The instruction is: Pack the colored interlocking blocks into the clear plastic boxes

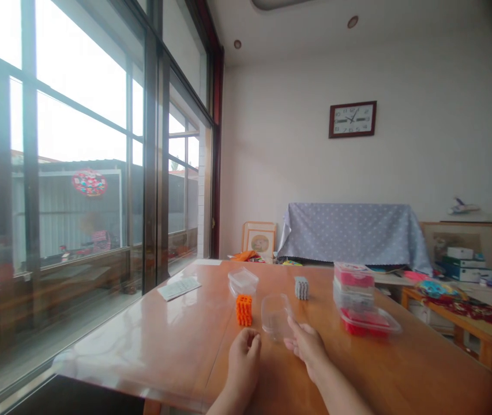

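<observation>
My right hand [308, 344] is at the right edge of a clear plastic container [277, 318], its thumb and fingers closed on the rim. My left hand [244, 353] is curled near the container's lower left, with nothing visible in its fingers. Just beyond the left hand stands an orange block of small linked pieces [244, 310]. A similar grey block [301, 288] sits farther back, to the right of the clear container. Behind the orange block are clear plastic tubs or lids [244, 280].
Stacked clear boxes with pink contents [353, 282] stand at the right, by an open tub of red pieces [367, 323]. A paper sheet [179, 288] lies at the left of the wooden table [176, 340]. Tall windows [81, 138] line the left side.
</observation>
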Available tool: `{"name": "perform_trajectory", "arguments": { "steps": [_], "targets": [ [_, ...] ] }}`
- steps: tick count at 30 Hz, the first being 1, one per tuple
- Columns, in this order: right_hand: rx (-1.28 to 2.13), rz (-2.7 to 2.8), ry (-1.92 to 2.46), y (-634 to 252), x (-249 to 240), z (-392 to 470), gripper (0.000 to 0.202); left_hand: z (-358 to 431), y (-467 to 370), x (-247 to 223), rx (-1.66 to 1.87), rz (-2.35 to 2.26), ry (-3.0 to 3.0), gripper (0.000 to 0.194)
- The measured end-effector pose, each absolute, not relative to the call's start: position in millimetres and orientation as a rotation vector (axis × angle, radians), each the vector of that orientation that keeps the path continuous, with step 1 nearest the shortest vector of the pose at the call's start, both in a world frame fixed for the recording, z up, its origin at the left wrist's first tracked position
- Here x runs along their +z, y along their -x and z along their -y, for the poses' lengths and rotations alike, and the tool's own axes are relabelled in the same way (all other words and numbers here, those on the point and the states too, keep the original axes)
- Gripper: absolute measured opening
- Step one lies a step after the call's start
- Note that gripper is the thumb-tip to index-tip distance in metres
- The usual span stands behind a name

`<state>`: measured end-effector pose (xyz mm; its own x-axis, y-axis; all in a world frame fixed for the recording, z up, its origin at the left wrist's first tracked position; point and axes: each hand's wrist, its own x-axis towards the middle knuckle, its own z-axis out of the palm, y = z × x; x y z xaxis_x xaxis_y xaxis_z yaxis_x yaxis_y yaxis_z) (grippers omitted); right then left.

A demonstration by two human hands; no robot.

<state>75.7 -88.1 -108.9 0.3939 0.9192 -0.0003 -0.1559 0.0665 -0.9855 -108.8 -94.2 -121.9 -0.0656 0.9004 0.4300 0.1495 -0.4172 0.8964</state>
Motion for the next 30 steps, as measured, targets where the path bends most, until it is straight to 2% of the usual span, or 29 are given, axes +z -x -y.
{"name": "perform_trajectory", "arguments": {
  "steps": [3,9,20,25,30],
  "targets": [
    [1.047,0.734,1.281,-69.1,-108.2,83.0,0.052,91.5,111.2,-122.4,1.54,-1.125,-1.514,0.028],
    [1.009,0.773,1.448,-79.6,-108.5,68.0,0.052,96.4,111.7,-115.1,1.485,-1.097,-1.413,0.04],
    [1.023,1.075,1.544,-98.3,-92.7,26.3,0.02,87.5,112.6,-115.0,1.459,-1.072,-1.358,0.038],
    [1.102,1.126,1.52,-108.2,-93.1,18.3,0.021,90.9,110.8,-110.5,1.434,-1.077,-1.346,0.036],
    [1.14,1.138,1.472,-116.2,-97.8,15.7,0.035,89.5,108.7,-108.0,1.406,-1.091,-1.332,0.038]
  ]
}}
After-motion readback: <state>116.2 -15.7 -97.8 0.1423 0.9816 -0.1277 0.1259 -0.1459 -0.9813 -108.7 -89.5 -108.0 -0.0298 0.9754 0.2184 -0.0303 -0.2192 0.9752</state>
